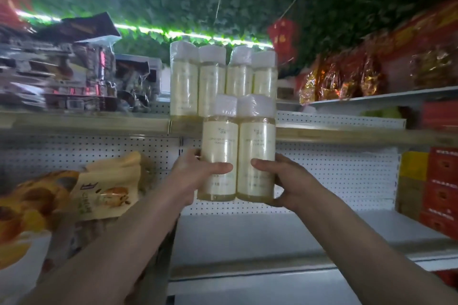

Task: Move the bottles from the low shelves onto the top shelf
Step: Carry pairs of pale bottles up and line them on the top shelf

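Observation:
I hold two pale yellow bottles with white caps side by side, raised in front of the top shelf's edge (334, 135). My left hand (195, 176) grips the left bottle (219, 148) low on its body. My right hand (285, 181) grips the right bottle (256, 146) the same way. Both bottles are upright, their caps level with the shelf edge. Several matching bottles (223, 82) stand in a row on the top shelf just behind them.
Dark boxed goods (74, 74) fill the top shelf at left; shiny red and gold packets (347, 77) sit at right. Snack bags (99, 188) hang at lower left. A white shelf (272, 238) lies below my hands, red boxes (441, 186) at right. Green foliage covers the ceiling.

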Action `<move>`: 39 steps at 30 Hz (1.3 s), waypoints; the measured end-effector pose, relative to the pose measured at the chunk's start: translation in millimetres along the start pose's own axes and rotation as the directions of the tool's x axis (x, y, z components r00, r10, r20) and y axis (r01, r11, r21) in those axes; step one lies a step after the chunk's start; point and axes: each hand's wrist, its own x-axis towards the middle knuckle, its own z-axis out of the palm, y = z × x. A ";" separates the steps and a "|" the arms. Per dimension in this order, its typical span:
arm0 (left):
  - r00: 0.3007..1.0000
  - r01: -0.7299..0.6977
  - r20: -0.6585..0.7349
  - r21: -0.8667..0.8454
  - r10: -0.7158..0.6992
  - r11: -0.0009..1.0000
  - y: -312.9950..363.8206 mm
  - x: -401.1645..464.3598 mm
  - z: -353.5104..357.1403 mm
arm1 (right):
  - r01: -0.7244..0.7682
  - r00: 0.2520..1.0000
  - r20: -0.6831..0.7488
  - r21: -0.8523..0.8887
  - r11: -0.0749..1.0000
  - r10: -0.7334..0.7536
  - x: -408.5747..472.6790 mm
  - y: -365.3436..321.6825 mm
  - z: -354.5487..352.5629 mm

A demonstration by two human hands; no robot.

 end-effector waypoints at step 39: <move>0.980 -0.179 -0.066 0.130 0.189 0.975 113.1 118.8 51.4 | 0.195 0.980 0.067 -0.139 0.971 -0.187 145.9 -125.2 -40.9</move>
